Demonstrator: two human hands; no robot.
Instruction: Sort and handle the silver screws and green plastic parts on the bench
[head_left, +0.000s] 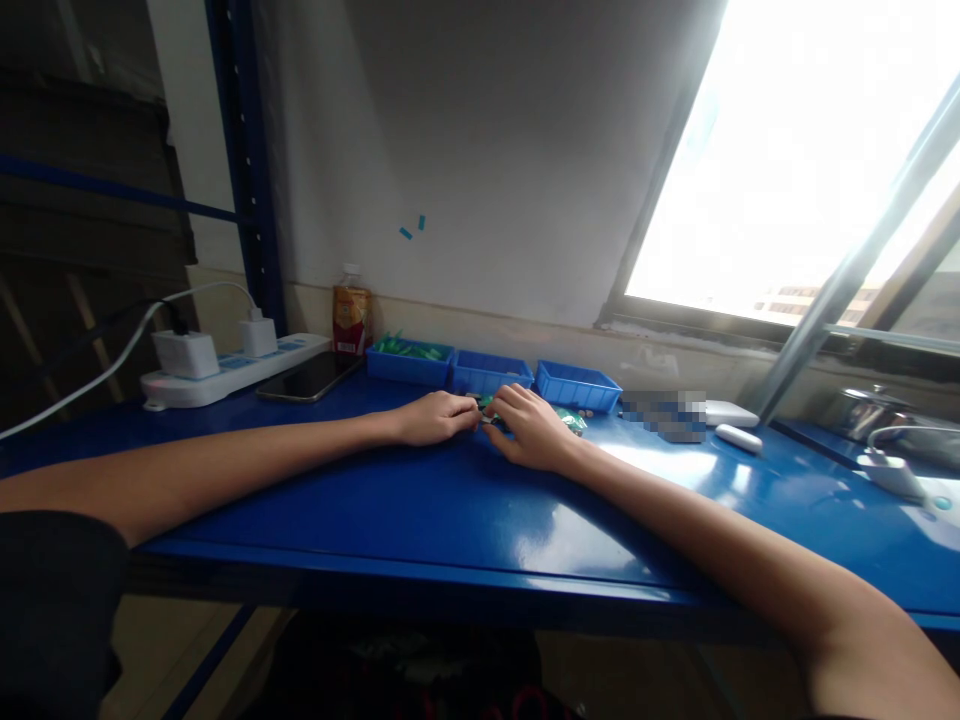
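Both my arms reach far out over the blue table (420, 500). My left hand (436, 417) and my right hand (529, 428) meet in front of three blue trays, fingers curled and pinched together on small green parts (571, 420) that lie between and beside them. What exactly each hand grips is too small to make out. The left blue tray (409, 361) holds several green pieces; the middle tray (489, 374) and right tray (577, 385) stand just behind my hands.
A white power strip (225, 372) with plugged chargers and a dark phone (307, 379) lie at the back left. A small bottle (351, 315) stands by the wall. White devices (739, 437) and a metal pot (862, 410) sit at the right under the window.
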